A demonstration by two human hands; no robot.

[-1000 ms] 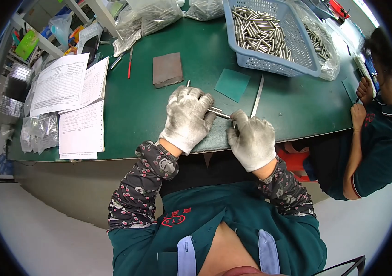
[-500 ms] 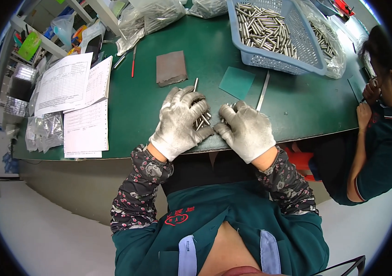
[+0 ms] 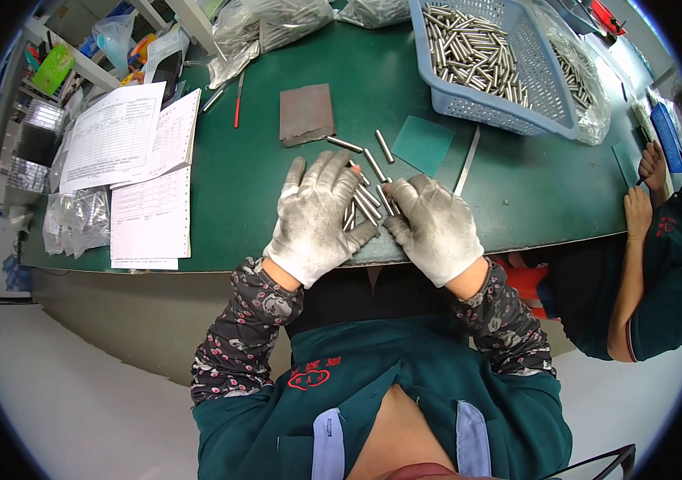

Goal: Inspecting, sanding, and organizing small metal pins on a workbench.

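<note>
Both of my hands wear greyish-white work gloves and rest near the table's front edge. A small heap of short metal pins point(image 3: 366, 204) lies between them. My left hand point(image 3: 313, 212) lies over the left side of the heap, fingers stretched forward and thumb apart. From the right, my right hand point(image 3: 435, 222) touches the pins with bent fingers, its thumb held away from them. Beyond the heap, a loose pin point(image 3: 385, 146) and another pin point(image 3: 345, 144) lie on the green table point(image 3: 277, 200). Whatever is under my palms is hidden.
A blue plastic basket point(image 3: 501, 118) of pins stands at the back right, beside a plastic bag point(image 3: 593, 112) of pins. A brown sheet point(image 3: 306, 112), a green square point(image 3: 423, 144) and a metal strip point(image 3: 467, 162) lie ahead. Papers point(image 3: 149, 212) cover the left. A co-worker point(image 3: 653, 272) sits at right.
Pins that were mostly under my gloves are now spread forward between and beyond my hands. My left hand's fingers have straightened. The view has shifted slightly.
</note>
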